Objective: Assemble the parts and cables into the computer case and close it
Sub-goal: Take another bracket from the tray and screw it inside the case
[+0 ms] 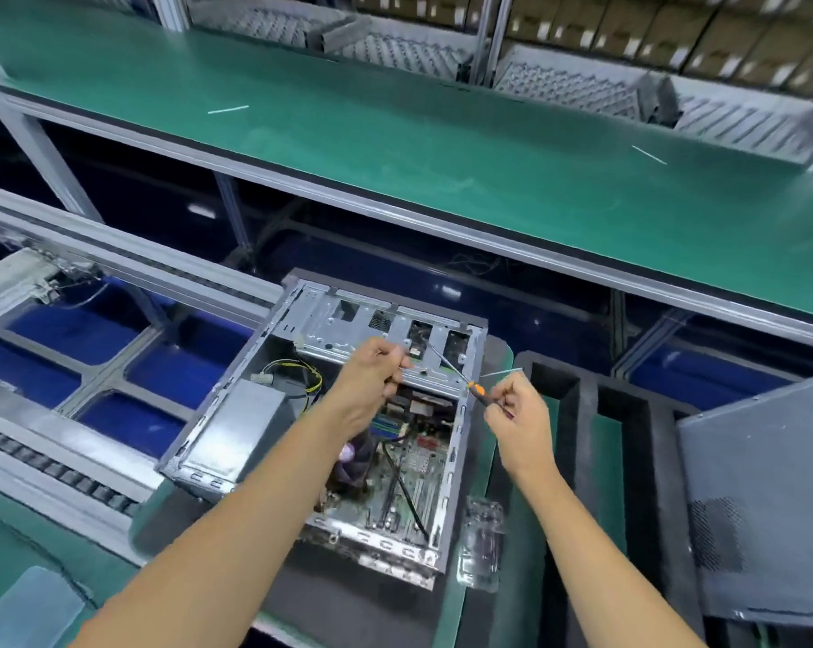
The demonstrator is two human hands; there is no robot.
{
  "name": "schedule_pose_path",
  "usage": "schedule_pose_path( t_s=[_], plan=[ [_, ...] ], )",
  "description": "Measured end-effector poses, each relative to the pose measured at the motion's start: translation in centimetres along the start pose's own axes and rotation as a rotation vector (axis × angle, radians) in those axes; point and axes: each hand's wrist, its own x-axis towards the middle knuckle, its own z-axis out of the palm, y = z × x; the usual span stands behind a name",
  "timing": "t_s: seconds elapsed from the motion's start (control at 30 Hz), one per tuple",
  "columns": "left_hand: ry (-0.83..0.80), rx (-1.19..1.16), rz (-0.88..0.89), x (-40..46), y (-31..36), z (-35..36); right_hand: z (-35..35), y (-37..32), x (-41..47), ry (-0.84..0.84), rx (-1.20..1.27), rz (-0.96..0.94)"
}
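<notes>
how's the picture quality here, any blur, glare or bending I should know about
Head view: the computer case and both hands are fairly sharp; the shelves at the top edge smear with motion blur; wide-angle distortion bows the green bench; overhead lamps leave small glare spots on the dark blue floor under it.

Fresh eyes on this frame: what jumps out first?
The open grey metal computer case lies in the centre with its green motherboard exposed, both forearms reaching over it. The right hand grips an orange-and-black-handled screwdriver pointed at the silver drive cage, and the left hand hovers curled beside it; what it pinches is unclear. The detached dark grey side panel lies at the right edge.
</notes>
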Motion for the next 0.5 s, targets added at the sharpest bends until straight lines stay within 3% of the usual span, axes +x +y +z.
schedule_pose_path(
  t_s=[0.3, 0.5],
  plan=[
    [-0.241, 0.375, 0.130, 7.7, 3.2, -4.9, 3.1, -5.2, 6.1, 0.080, -0.130, -0.021],
    [-0.406, 0.459, 0.220, 9.3, 4.1, -6.2, 3.3, -6.0, 7.5, 0.113, -0.275, 0.011]
  ],
)
